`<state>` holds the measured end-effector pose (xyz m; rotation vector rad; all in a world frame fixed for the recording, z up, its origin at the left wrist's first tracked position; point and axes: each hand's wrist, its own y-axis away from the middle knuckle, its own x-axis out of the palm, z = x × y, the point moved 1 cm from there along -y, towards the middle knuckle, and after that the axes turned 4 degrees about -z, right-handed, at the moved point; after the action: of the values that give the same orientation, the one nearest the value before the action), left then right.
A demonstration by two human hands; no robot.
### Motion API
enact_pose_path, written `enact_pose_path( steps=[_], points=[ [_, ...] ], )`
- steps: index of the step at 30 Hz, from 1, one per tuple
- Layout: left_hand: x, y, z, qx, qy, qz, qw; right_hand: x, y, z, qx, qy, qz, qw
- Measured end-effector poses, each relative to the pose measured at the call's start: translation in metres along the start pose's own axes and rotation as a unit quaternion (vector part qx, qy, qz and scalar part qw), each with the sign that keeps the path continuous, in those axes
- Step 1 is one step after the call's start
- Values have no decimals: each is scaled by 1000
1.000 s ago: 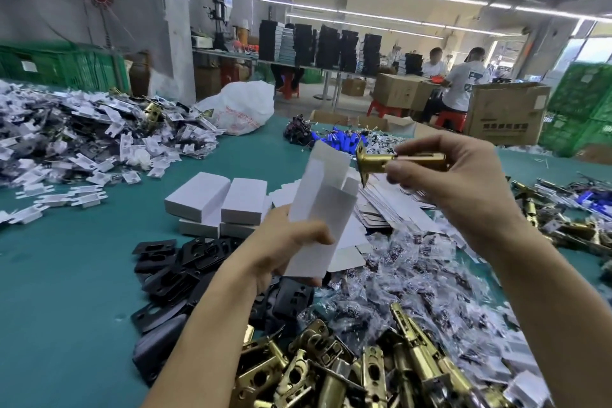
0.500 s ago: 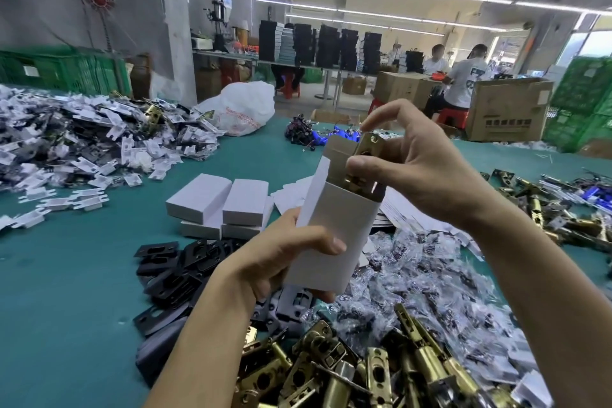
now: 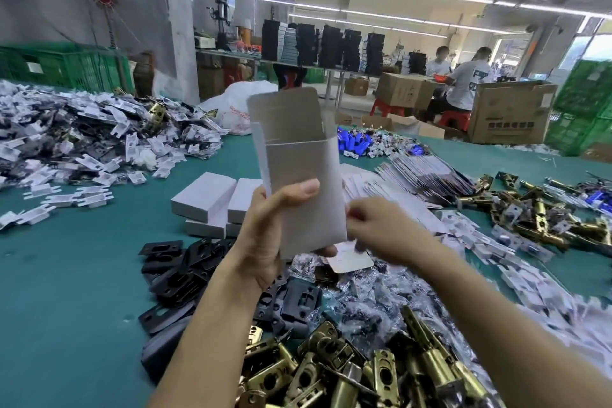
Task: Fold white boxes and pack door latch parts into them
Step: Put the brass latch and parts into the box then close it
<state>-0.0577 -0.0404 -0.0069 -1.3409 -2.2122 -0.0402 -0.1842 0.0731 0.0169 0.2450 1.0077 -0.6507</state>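
Observation:
My left hand [image 3: 265,242] grips a white box [image 3: 304,162] upright above the table, thumb across its front. The top flap stands open and nothing shows inside from here. The bottom flap [image 3: 351,262] hangs loose under the box. My right hand [image 3: 381,228], blurred, has its fingers curled at the box's lower right edge and seems to pinch it. Brass door latches [image 3: 331,368] lie heaped at the near edge, below both forearms.
Black strike plates [image 3: 185,268] lie left of my arms, and small clear bags [image 3: 381,291] are piled beneath the hands. Closed white boxes [image 3: 205,195] stand behind, with flat box blanks [image 3: 424,179] to their right. More brass latches [image 3: 536,215] lie far right on the green table [image 3: 66,275].
My right hand pushed the brass latch down into the box, let go, and dropped to the box's lower right edge. My left hand lifted the box and turned it more upright.

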Motion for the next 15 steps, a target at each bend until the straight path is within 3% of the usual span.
enact_pose_path(
  steps=[2,4,10,15],
  points=[
    [2,0,-1,59,21,6,998,34,4,3,-46,110,170,978],
    [3,0,-2,89,25,6,996,62,6,7,-74,146,225,961],
    [1,-3,3,69,-24,-31,997,86,4,15,-116,281,168,938],
    [-1,-3,3,80,-24,-27,996,73,5,8,-112,176,210,955]
  ],
)
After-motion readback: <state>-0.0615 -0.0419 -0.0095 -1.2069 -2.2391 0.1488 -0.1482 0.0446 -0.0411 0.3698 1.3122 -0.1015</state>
